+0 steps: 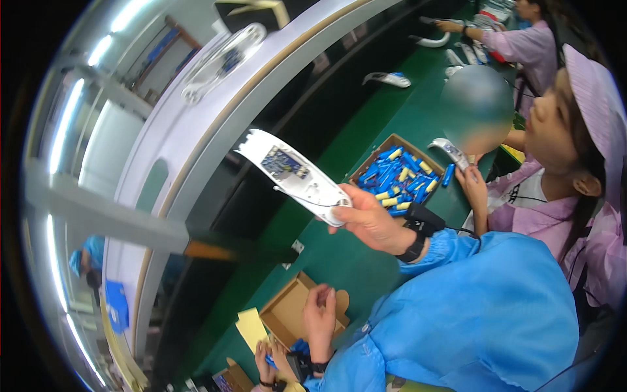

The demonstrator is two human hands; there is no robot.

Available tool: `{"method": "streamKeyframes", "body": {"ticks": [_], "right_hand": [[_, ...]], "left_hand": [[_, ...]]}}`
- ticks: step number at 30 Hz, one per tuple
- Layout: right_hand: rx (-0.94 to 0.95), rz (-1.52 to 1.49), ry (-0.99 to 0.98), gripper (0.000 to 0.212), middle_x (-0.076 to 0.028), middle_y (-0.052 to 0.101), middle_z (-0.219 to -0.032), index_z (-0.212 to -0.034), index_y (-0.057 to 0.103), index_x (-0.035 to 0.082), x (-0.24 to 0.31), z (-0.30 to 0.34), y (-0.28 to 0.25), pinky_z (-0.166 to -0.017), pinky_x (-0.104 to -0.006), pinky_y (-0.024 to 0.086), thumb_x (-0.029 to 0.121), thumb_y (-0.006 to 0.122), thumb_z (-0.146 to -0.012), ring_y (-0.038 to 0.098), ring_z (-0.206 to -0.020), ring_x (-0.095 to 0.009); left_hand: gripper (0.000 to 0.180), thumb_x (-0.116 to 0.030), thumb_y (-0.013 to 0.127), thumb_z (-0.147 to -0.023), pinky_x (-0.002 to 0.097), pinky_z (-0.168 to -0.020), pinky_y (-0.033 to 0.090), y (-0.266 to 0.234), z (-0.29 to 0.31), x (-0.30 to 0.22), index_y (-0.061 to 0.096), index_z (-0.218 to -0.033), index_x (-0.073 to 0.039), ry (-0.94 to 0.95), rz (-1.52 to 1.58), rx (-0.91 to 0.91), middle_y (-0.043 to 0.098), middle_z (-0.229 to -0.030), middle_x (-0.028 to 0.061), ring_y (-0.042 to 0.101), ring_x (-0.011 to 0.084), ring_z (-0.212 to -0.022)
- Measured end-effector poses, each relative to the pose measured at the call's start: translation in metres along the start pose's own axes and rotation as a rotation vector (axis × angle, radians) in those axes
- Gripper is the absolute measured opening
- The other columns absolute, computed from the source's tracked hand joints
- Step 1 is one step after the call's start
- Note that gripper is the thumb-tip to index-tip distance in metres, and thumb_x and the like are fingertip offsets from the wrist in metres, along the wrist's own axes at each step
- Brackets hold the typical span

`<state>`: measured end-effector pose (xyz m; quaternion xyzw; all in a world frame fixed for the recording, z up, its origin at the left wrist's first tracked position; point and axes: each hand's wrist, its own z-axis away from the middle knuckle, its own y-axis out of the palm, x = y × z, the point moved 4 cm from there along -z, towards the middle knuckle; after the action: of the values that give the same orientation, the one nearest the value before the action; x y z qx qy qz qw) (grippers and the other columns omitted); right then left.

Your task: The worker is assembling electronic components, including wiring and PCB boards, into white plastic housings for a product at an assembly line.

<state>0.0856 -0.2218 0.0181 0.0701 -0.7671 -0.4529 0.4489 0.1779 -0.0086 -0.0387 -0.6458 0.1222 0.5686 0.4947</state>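
My right hand [373, 221] is closed on one end of a white curved plastic housing half [309, 186], thumb on top and fingers beneath. It is held up above the bench, its hollow inside showing. A circuit board [285, 163] sits in the wider part of the shell, with a thin dark wire along it. Lower down, my left hand [320, 316] hangs over an open cardboard box [285, 307]. Its fingers are loosely curled and the thumb stands apart, with nothing visible in it. Black straps with small devices circle both my wrists.
A cardboard tray [394, 140] of blue and yellow wrapped cells stands on the green bench [418, 111]. Beside it a co-worker holds a similar white housing [450, 151]. Another person's hands [266, 360] work near a yellow sheet [251, 330]. A raised shelf [196, 124] runs along the left.
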Motion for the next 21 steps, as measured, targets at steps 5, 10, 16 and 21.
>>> {"method": "streamKeyframes", "body": {"ticks": [5, 10, 16, 21], "right_hand": [[0.016, 0.0, 0.213, 0.033, -0.003, 0.059, -0.108, -0.118, 0.048, 0.004, -0.03, 0.031, -0.001, -0.073, -0.0256, 0.048, 0.016, 0.059, -0.09, 0.056, -0.093, -0.009], [0.056, 0.024, 0.361, 0.032, -0.003, 0.058, -0.104, -0.116, 0.049, 0.002, -0.042, 0.051, 0.004, -0.072, -0.025, 0.048, 0.016, 0.059, -0.089, 0.055, -0.09, -0.009], [0.236, 0.221, 0.553, 0.037, -0.004, 0.059, -0.101, -0.117, 0.05, 0.0, -0.061, 0.066, 0.004, -0.072, -0.0266, 0.047, 0.018, 0.063, -0.087, 0.056, -0.089, -0.011], [0.264, 1.072, -0.145, 0.039, -0.01, 0.06, -0.098, -0.113, 0.053, 0.0, -0.027, 0.057, 0.028, -0.075, -0.034, 0.047, 0.014, 0.067, -0.08, 0.058, -0.09, -0.022]], "left_hand": [[0.036, -0.024, 0.046, -0.097, 0.033, -0.093, 0.042, 0.003, -0.016, -0.056, 0.046, -0.121, 0.002, 0.015, 0.602, 0.021, 0.058, -0.113, 0.0141, 0.056, 0.0212, -0.106], [0.052, -0.042, 0.035, -0.099, 0.038, -0.097, 0.039, 0.0, -0.035, -0.073, 0.041, -0.128, 0.001, 0.099, 0.949, -0.093, 0.053, -0.119, 0.0169, 0.053, 0.0238, -0.111], [0.064, -0.051, 0.031, -0.096, 0.047, -0.101, 0.036, -0.001, -0.036, -0.073, 0.04, -0.128, 0.004, 0.08, 1.37, -0.051, 0.051, -0.122, 0.0239, 0.048, 0.0377, -0.116], [0.06, -0.05, 0.032, -0.096, 0.0444, -0.097, 0.041, 0.004, -0.034, -0.049, 0.045, -0.123, 0.002, -0.05, 1.485, -0.121, 0.057, -0.113, 0.0178, 0.054, 0.0313, -0.108]]}}
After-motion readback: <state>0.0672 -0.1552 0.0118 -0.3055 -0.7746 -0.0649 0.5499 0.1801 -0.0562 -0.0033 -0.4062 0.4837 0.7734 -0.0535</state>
